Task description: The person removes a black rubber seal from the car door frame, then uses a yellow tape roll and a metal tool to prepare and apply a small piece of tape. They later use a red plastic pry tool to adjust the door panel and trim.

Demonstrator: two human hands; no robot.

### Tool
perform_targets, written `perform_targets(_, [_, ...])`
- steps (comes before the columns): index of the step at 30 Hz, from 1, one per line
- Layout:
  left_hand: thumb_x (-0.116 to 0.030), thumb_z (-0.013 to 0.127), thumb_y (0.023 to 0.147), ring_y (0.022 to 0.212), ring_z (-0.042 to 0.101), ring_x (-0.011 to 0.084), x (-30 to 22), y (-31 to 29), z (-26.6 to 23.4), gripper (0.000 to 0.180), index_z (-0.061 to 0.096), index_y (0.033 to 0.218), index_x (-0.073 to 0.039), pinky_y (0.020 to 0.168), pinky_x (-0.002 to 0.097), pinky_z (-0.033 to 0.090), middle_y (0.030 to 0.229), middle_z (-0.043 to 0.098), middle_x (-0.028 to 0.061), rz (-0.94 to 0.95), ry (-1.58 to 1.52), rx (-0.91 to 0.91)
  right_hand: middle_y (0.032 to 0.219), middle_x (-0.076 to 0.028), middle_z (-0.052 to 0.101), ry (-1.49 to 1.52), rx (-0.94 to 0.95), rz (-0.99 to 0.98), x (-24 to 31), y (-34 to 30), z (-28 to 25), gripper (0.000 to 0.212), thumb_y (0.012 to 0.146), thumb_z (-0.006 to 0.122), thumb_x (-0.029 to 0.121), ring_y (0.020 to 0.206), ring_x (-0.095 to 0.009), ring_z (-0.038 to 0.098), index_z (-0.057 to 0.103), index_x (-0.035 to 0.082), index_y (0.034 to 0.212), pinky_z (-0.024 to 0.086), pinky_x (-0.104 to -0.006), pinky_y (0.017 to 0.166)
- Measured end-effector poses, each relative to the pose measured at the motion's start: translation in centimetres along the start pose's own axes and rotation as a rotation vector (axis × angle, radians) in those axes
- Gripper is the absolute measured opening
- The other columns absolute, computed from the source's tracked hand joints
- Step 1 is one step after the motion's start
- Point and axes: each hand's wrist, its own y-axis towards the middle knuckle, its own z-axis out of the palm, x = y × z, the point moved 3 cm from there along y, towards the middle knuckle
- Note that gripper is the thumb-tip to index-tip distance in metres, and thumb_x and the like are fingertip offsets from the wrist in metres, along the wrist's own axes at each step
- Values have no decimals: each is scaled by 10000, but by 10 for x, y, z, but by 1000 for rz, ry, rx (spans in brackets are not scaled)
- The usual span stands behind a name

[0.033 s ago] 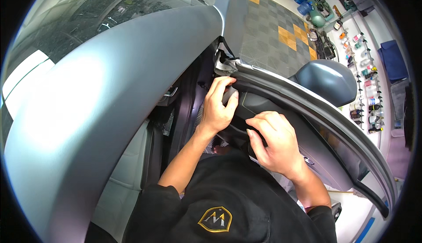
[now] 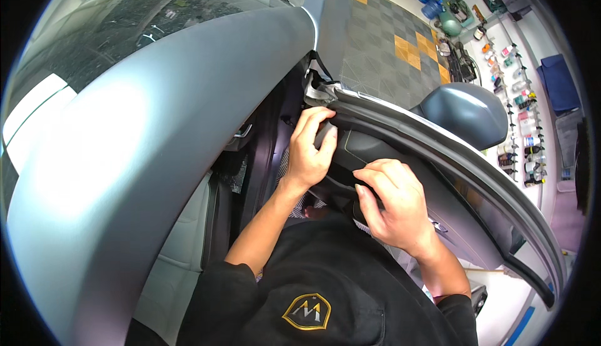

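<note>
At the centre of the view, in the gap between a grey car's roof (image 2: 156, 114) and its open front door (image 2: 451, 177), both bare hands work on the door's inner side. The left hand (image 2: 310, 152) sits just above centre, toward twelve o'clock; its fingers are curled narrowly over the top front corner of the dark door trim panel (image 2: 350, 149), fingertips pressed to the black edge where the window frame begins — gripping the trim rather than any loose object. The right hand (image 2: 394, 205) lies toward four o'clock from it, near but not touching, knuckles up, fingers bent and close together, pressing on the same panel lower down; whether anything is pinched beneath them I cannot tell. The door mirror (image 2: 466, 114) stands at two o'clock, outside the frame. At eight o'clock a pale seat (image 2: 178, 264) shows inside the cabin. Toward one o'clock — well apart — a wall rack of bottles (image 2: 519, 96) lines the edge of a grey and yellow tiled floor (image 2: 400, 45).
</note>
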Motion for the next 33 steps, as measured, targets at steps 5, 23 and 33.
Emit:
perform_targets(5, [-169, 739, 936, 1093, 628, 215, 18, 10, 5, 382, 574, 1248, -21, 964, 353, 489, 1202, 650, 104, -33, -111, 15, 955, -126, 685, -131, -98, -54, 13, 5, -26, 239, 724, 738, 16, 983, -348, 668, 704, 0, 960, 518, -444, 857])
perform_targets(23, [-91, 774, 879, 728, 577, 233, 47, 52, 17, 159, 634, 862, -17, 673, 336, 475, 800, 597, 76, 258, -164, -143, 980, -73, 649, -373, 9, -56, -5, 57, -26, 310, 707, 749, 54, 873, -262, 612, 689, 54, 1011, 410, -379, 733])
perform_targets(33, [-172, 826, 855, 714, 571, 150, 55, 70, 17, 210, 680, 822, -24, 655, 292, 449, 775, 615, 40, 157, -435, 123, 1215, -248, 646, -394, 337, -122, 31, 38, 22, 496, 800, 620, 232, 1187, -402, 595, 656, -89, 1176, 410, -479, 1052])
